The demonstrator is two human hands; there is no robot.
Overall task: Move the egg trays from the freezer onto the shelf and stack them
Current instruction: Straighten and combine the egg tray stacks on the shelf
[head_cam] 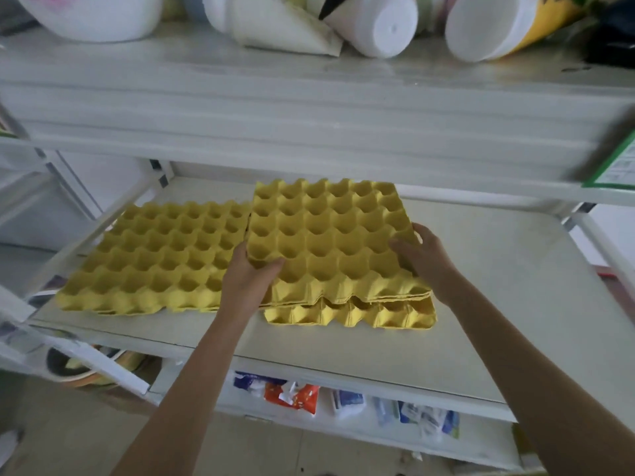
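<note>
Both hands hold one yellow egg tray by its opposite side edges: the left hand grips the near-left edge with the thumb curled over into a cell, and the right hand clamps the right edge with fingers wrapped round it. The tray sits tilted on top of a second egg tray lying on the white shelf, whose front rim shows just below it. Another egg tray lies flat just beside on the left, its near edge close to the shelf's front lip. To the right the shelf surface is bare (room up to the frame post). Packets below carry print too blurred to read.
</note>
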